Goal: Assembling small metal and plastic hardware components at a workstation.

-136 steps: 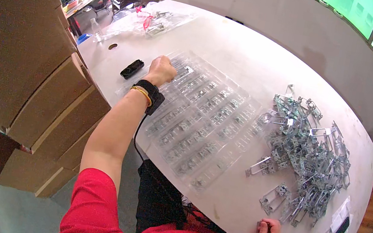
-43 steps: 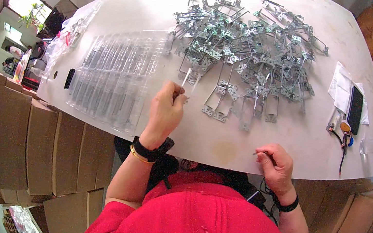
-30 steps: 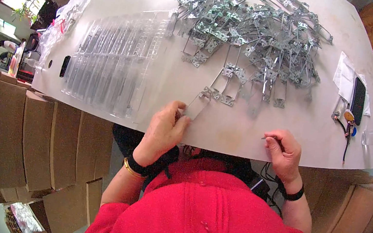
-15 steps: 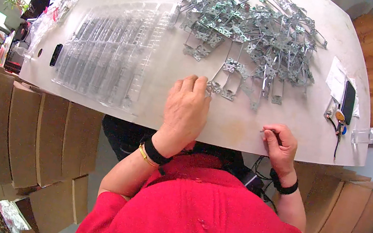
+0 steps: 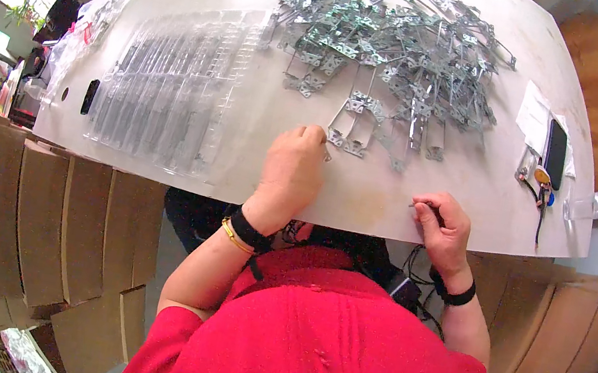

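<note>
Loosely, angular metal brackets (image 5: 414, 63) heap beside clear ridged trays (image 5: 210, 79).

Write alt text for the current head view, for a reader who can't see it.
A person's left hand is close to the near edge of a heap of metal brackets on a white table, while the right hand pinches a thin object too small to identify. Clear divided plastic trays lie left of the heap.

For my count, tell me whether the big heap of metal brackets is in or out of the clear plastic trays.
Out: the heap of metal brackets lies on the white table, right of the clear plastic trays.
</note>
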`<act>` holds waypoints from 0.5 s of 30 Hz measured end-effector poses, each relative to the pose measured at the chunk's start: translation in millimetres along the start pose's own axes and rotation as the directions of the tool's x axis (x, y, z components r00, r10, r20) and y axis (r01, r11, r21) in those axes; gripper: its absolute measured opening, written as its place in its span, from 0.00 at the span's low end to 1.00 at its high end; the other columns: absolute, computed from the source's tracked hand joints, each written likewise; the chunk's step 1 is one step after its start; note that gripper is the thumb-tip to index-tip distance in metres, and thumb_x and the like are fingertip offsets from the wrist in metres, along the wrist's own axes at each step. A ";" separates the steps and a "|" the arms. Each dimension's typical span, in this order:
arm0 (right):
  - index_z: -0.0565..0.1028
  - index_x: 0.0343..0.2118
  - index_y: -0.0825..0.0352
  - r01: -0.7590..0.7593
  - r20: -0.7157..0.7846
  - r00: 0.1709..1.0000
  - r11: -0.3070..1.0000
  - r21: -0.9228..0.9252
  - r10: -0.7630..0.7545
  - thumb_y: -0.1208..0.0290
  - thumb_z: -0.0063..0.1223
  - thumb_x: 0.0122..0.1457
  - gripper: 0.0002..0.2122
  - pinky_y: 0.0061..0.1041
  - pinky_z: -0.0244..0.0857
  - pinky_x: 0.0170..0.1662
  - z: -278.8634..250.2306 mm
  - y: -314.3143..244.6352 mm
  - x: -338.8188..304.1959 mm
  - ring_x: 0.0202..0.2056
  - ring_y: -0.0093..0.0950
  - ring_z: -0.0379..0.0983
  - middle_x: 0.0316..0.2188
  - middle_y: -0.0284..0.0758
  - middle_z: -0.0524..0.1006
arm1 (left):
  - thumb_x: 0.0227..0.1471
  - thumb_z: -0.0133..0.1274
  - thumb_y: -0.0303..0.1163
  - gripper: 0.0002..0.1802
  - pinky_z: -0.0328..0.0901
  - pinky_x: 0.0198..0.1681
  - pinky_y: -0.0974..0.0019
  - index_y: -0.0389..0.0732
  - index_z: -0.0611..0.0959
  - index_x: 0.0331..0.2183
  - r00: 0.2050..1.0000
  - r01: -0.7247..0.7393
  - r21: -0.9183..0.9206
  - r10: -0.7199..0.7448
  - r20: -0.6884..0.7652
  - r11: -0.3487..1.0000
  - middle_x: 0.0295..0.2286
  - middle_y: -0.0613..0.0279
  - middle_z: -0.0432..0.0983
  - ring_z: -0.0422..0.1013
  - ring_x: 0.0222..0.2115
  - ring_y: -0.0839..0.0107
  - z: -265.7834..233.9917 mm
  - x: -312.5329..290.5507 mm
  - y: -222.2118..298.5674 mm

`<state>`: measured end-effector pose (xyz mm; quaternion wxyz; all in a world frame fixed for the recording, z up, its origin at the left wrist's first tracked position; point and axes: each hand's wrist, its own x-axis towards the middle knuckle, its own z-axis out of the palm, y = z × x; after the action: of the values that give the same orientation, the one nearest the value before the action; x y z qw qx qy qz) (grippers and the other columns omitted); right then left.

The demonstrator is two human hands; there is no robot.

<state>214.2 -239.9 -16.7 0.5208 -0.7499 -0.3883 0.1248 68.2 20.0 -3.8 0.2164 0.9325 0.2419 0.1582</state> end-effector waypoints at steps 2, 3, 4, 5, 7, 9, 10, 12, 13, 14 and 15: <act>0.82 0.40 0.67 0.009 0.011 1.000 1.000 0.019 -0.009 0.78 0.60 0.65 0.03 0.22 0.69 0.33 0.8 -0.3 0.4 0.29 0.20 0.74 0.30 0.32 0.79 | 0.59 0.53 0.26 0.07 0.71 0.40 0.47 0.36 0.80 0.40 0.997 0.072 -0.145 -0.077 -0.032 0.987 0.33 0.43 0.80 0.77 0.34 0.44 3.3 -4.2 -4.6; 0.82 0.40 0.67 0.008 0.011 1.000 1.000 0.021 -0.008 0.78 0.60 0.65 0.03 0.22 0.69 0.33 0.9 0.3 0.4 0.29 0.20 0.74 0.30 0.32 0.79 | 0.59 0.53 0.26 0.07 0.71 0.40 0.47 0.36 0.80 0.40 0.997 0.072 -0.142 -0.077 -0.031 0.987 0.33 0.43 0.80 0.77 0.34 0.44 1.7 -5.1 -5.3; 0.82 0.40 0.67 0.005 0.012 1.000 1.000 0.026 -0.006 0.78 0.60 0.65 0.03 0.22 0.69 0.33 1.3 0.8 0.3 0.29 0.21 0.74 0.30 0.32 0.79 | 0.61 0.53 0.26 0.06 0.72 0.38 0.51 0.36 0.79 0.40 0.994 0.054 -0.185 -0.070 -0.080 0.981 0.32 0.45 0.80 0.79 0.33 0.49 -0.7 -5.6 -5.5; 0.82 0.40 0.67 0.003 0.014 1.000 0.999 0.031 -0.004 0.78 0.60 0.65 0.03 0.22 0.69 0.34 1.8 1.2 0.2 0.29 0.21 0.75 0.30 0.33 0.79 | 0.63 0.52 0.26 0.05 0.74 0.35 0.55 0.35 0.79 0.39 0.989 0.035 -0.227 -0.065 -0.129 0.973 0.30 0.47 0.81 0.81 0.31 0.53 -3.7 -6.0 -5.1; 0.82 0.40 0.67 -0.015 0.018 1.000 0.999 0.039 0.014 0.78 0.60 0.65 0.03 0.22 0.69 0.34 0.9 2.3 -0.8 0.29 0.21 0.75 0.30 0.33 0.79 | 0.64 0.52 0.27 0.06 0.76 0.35 0.58 0.33 0.78 0.40 0.966 0.212 -0.507 -0.257 -0.019 0.835 0.31 0.48 0.81 0.82 0.32 0.58 -21.8 -2.9 6.7; 0.82 0.40 0.66 -0.030 0.022 0.999 0.999 0.046 0.029 0.77 0.60 0.65 0.03 0.22 0.69 0.34 0.9 2.6 -0.8 0.29 0.21 0.75 0.31 0.33 0.79 | 0.66 0.52 0.27 0.07 0.78 0.35 0.62 0.32 0.77 0.40 0.907 0.368 -0.718 -0.399 0.136 0.591 0.31 0.50 0.80 0.82 0.33 0.62 -28.5 -4.0 7.2; 0.82 0.40 0.67 0.004 0.007 1.000 1.000 0.027 -0.004 0.77 0.60 0.65 0.03 0.22 0.69 0.34 1.6 2.4 -0.4 0.29 0.21 0.75 0.31 0.33 0.79 | 0.67 0.51 0.28 0.09 0.79 0.36 0.64 0.30 0.76 0.40 0.889 0.373 -0.786 -0.431 0.152 0.492 0.33 0.50 0.80 0.82 0.34 0.63 -28.2 -6.1 2.6; 0.82 0.40 0.67 0.036 -0.003 0.999 0.999 0.010 -0.036 0.77 0.60 0.66 0.03 0.22 0.69 0.35 2.7 1.4 -0.1 0.30 0.21 0.75 0.31 0.33 0.79 | 0.67 0.51 0.28 0.10 0.80 0.38 0.66 0.29 0.75 0.41 0.868 0.374 -0.843 -0.465 0.172 0.386 0.34 0.50 0.79 0.82 0.35 0.64 -25.0 -11.9 -4.0; 0.82 0.40 0.67 0.025 0.003 1.000 1.000 0.001 -0.025 0.77 0.60 0.66 0.03 0.22 0.69 0.35 2.6 -0.1 -0.1 0.30 0.21 0.75 0.31 0.33 0.79 | 0.67 0.52 0.28 0.11 0.80 0.40 0.65 0.28 0.75 0.41 0.839 0.409 -0.846 -0.506 0.201 0.343 0.36 0.49 0.79 0.82 0.36 0.63 -22.3 -16.2 -6.0; 0.81 0.40 0.67 0.014 0.010 1.000 1.000 -0.009 -0.014 0.77 0.60 0.66 0.03 0.22 0.69 0.35 2.9 -0.6 -0.1 0.30 0.21 0.75 0.32 0.33 0.79 | 0.66 0.52 0.28 0.11 0.80 0.41 0.65 0.27 0.74 0.41 0.807 0.442 -0.846 -0.544 0.230 0.297 0.37 0.49 0.78 0.82 0.36 0.61 -20.1 -19.6 -8.7; 0.81 0.40 0.67 0.012 0.013 1.000 1.000 -0.010 -0.012 0.77 0.60 0.66 0.03 0.22 0.69 0.35 2.9 0.4 -0.6 0.30 0.21 0.75 0.32 0.33 0.79 | 0.66 0.52 0.28 0.11 0.80 0.41 0.65 0.27 0.74 0.41 0.804 0.444 -0.847 -0.547 0.233 0.293 0.37 0.49 0.78 0.82 0.36 0.61 -17.2 -21.7 -12.1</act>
<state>212.2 -238.4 -18.5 0.5150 -0.7495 -0.3968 0.1246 38.6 23.9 0.9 0.6840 0.5559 0.4125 0.2301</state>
